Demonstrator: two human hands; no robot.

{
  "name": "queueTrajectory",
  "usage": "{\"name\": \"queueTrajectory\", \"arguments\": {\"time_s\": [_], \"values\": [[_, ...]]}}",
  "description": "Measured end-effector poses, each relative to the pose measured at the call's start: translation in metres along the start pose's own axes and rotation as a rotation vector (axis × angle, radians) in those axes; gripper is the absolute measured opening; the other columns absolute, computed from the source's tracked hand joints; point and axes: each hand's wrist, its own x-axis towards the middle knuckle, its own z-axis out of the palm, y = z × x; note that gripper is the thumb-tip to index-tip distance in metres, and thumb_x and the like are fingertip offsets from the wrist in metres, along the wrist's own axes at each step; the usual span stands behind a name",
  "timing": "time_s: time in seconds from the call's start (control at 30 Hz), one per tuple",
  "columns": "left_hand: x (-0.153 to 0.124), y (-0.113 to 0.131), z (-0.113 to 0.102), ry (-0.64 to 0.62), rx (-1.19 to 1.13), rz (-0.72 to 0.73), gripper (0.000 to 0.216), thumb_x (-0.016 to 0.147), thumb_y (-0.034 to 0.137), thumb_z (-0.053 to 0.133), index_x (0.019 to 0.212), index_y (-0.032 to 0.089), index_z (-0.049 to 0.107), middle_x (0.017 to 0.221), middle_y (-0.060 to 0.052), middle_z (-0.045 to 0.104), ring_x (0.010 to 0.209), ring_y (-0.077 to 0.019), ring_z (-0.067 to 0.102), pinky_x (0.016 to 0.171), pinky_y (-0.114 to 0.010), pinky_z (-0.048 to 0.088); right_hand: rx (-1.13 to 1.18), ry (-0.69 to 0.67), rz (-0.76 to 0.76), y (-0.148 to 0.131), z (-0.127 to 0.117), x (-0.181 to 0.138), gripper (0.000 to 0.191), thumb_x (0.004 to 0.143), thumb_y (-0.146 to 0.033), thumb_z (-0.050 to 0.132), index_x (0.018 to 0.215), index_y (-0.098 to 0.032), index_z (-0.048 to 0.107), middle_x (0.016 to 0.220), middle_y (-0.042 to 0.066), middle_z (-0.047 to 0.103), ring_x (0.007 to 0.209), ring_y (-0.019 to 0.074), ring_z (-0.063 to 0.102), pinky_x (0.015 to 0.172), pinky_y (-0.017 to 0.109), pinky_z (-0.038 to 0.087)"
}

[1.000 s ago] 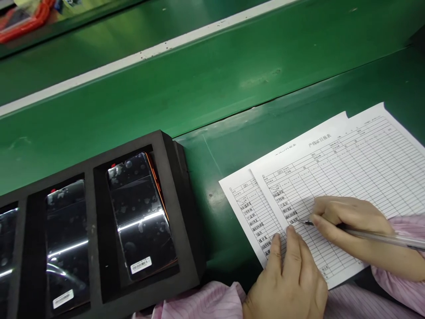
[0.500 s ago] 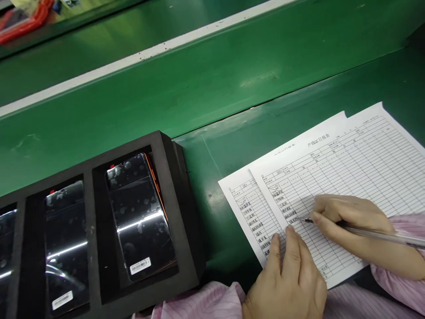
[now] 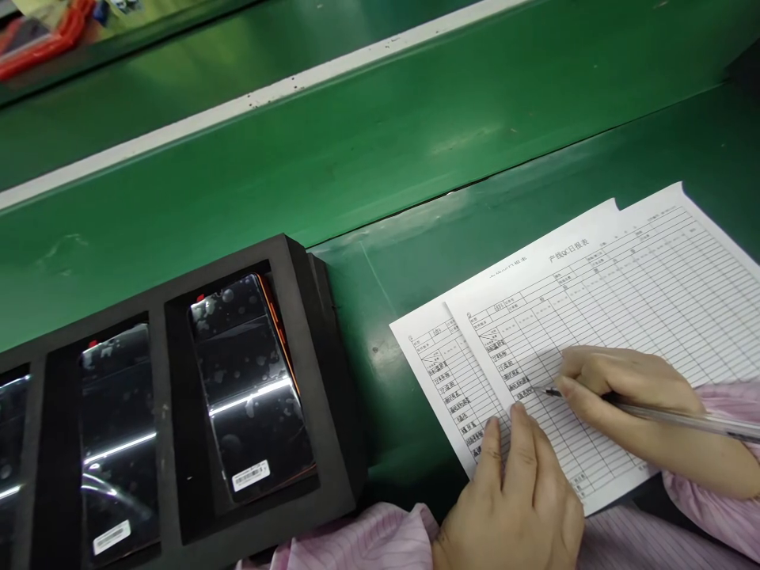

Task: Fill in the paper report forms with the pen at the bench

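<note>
A pen (image 3: 659, 413) is pinched in my right hand (image 3: 629, 404), its tip at the left column of a printed form (image 3: 617, 301). Handwritten characters run down that column. Beneath this sheet lies a second form (image 3: 424, 340), showing along its left side with handwriting too. My left hand (image 3: 514, 499) rests flat with fingers stretched out, the fingertips pressing on both sheets where they overlap.
A black foam tray (image 3: 350, 451) stands at the left, its slots holding phones (image 3: 255, 388) with dark film-covered screens and white labels. Behind the papers rises a green ledge (image 3: 380, 150) with a white strip. A red-edged container (image 3: 47, 47) sits at the far upper left.
Almost nothing differs. The right hand and pen have shifted very slightly; the left hand, sheets and tray stay in place.
</note>
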Motion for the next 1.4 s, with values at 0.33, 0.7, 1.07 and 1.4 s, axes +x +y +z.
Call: {"name": "queueTrajectory", "arguments": {"time_s": [0.33,0.7,1.07,1.4], "values": [[-0.006,0.003,0.004,-0.018,-0.019,-0.014,0.037,0.097,0.014,0.029,0.094,0.015,0.065,0.114,-0.003,0.069,0.114,-0.0227,0.059,0.101,-0.041,0.036,-0.038,-0.033,0.067,0.004,-0.002,-0.003,0.033,0.088,-0.023,0.053,0.06,-0.022,0.037,0.052,-0.005,0.047,0.042,0.0093,0.049,0.037,0.019,0.042],[-0.002,-0.001,0.0,-0.032,-0.006,0.014,0.039,0.098,0.014,0.028,0.092,0.016,0.067,0.113,-0.002,0.07,0.113,-0.0217,0.061,0.098,-0.039,0.039,0.033,-0.057,0.082,0.002,-0.003,-0.003,0.032,0.087,-0.022,0.056,0.058,-0.021,0.041,0.054,-0.005,0.051,0.044,0.0085,0.051,0.042,0.019,0.045],[-0.001,-0.003,-0.015,-0.1,0.038,0.008,0.046,0.098,0.017,0.027,0.111,0.028,0.069,0.116,0.004,0.069,0.113,-0.019,0.061,0.092,-0.034,0.046,0.27,0.199,0.327,-0.007,0.002,0.007,0.052,0.067,-0.063,0.074,0.045,-0.022,0.05,0.049,0.002,0.055,0.044,0.015,0.051,0.04,0.026,0.043],[-0.011,0.032,-0.012,-0.148,0.188,-0.196,0.051,0.096,0.013,0.02,0.119,0.019,0.066,0.124,0.001,0.065,0.119,-0.0171,0.056,0.094,-0.032,0.047,0.328,0.225,0.424,-0.014,0.0,0.009,0.055,0.054,-0.078,0.071,0.055,-0.024,0.06,0.044,0.004,0.054,0.04,0.0174,0.051,0.037,0.031,0.044]]}}
